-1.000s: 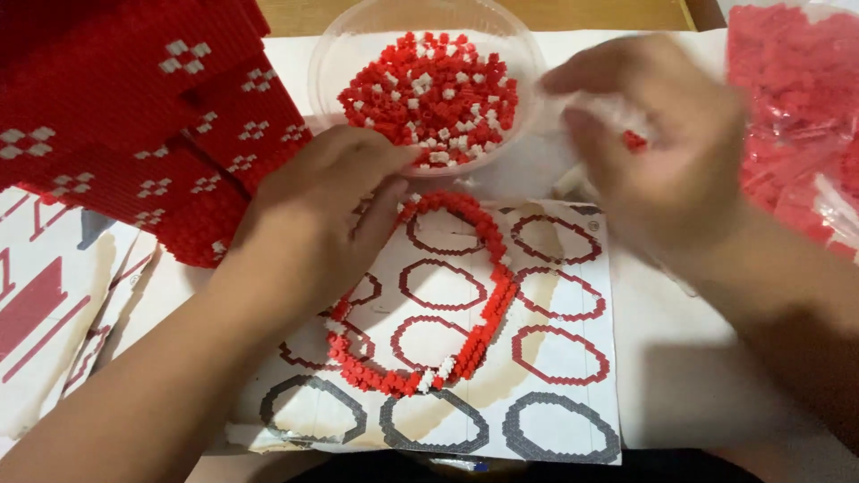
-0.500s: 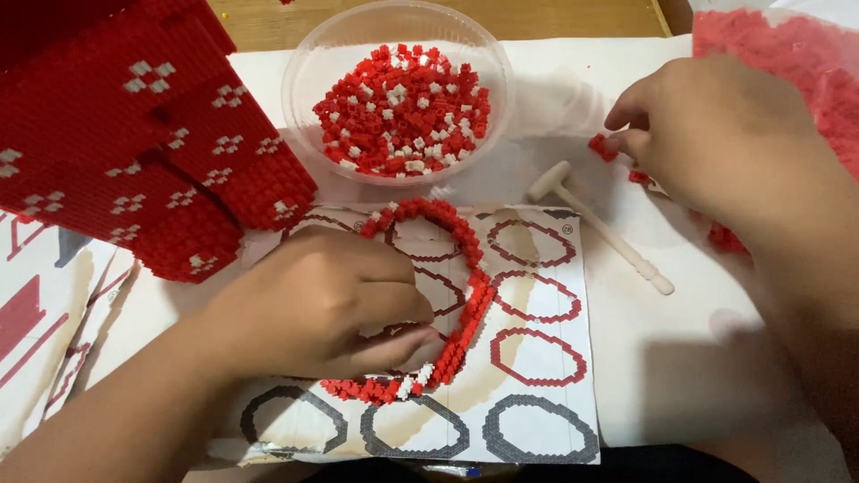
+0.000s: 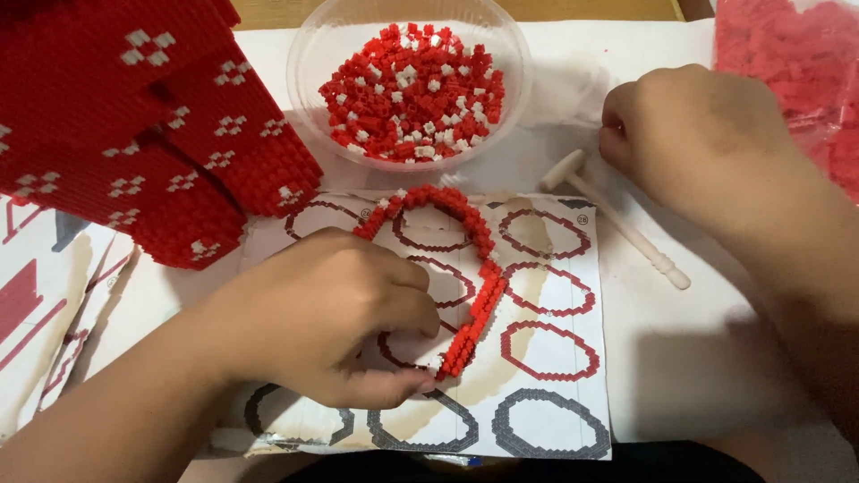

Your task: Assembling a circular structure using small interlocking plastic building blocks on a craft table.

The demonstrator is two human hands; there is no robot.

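The left hand pinched the lower end of the red brick arc on the pattern sheet. The right hand, at two o'clock, was curled; its grip's contents couldn't be told, beside the white mallet.

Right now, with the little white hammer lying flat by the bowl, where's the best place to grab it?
Grip the white hammer at mid-handle, coming from above with fingers across the shaft. It lies flat on the table, its thin handle running diagonally toward the lower right, bare on both sides. The head end sits close to the right hand and the bowl, so it is probably more crowded there.
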